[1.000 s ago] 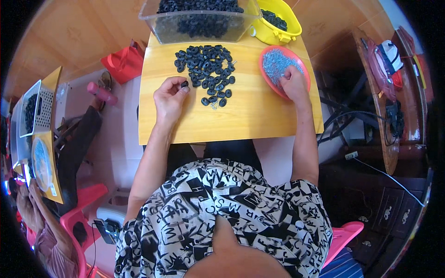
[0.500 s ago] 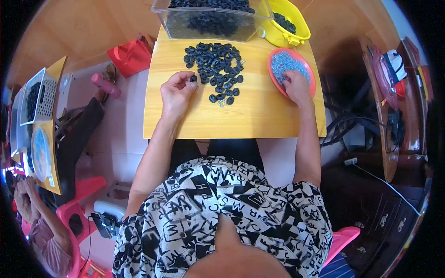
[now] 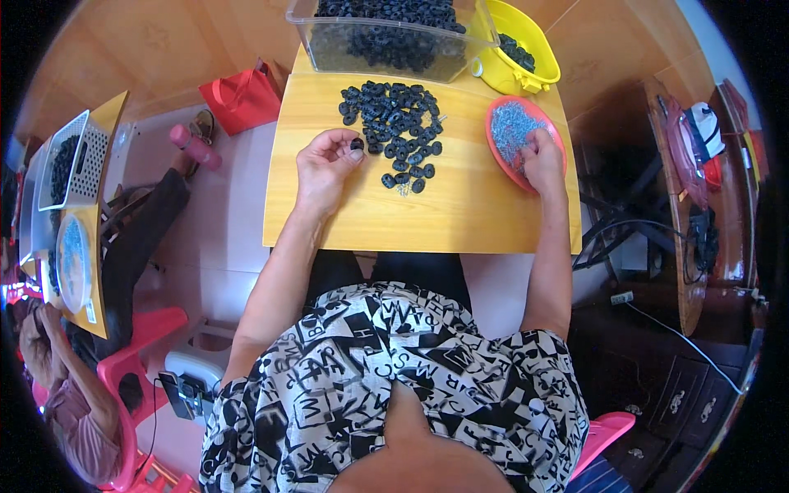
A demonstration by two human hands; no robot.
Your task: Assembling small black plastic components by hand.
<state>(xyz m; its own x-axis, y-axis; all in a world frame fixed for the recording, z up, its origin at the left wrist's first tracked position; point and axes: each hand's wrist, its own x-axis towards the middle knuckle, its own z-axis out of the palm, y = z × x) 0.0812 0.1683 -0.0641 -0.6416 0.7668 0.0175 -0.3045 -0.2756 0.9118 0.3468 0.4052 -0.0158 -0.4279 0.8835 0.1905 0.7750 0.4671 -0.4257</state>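
My left hand (image 3: pixel 322 171) is closed in a pinch at the left of the table, thumb and fingertips gripping a small round black plastic part (image 3: pixel 357 144). Just right of it lies a loose pile of similar black parts (image 3: pixel 399 111), some showing holes. My right hand (image 3: pixel 544 167) reaches over a red oval plate (image 3: pixel 504 167) heaped with tiny silvery-blue metal pieces (image 3: pixel 511 125). Its fingertips are pressed together at the heap; anything between them is too small to make out. A few tiny metal bits (image 3: pixel 403 190) lie below the black pile.
Behind the pile stands a clear plastic bin (image 3: pixel 378 57) full of black parts, with a yellow tub (image 3: pixel 526 80) beside it. A red bag (image 3: pixel 241 103) is on the floor at left. Another person (image 3: pixel 78 411) sits at a side table holding a white basket (image 3: pixel 80 164).
The whole view has shifted slightly. My right hand has moved a little to the right within the plate. My left hand keeps its pinch on the black part.
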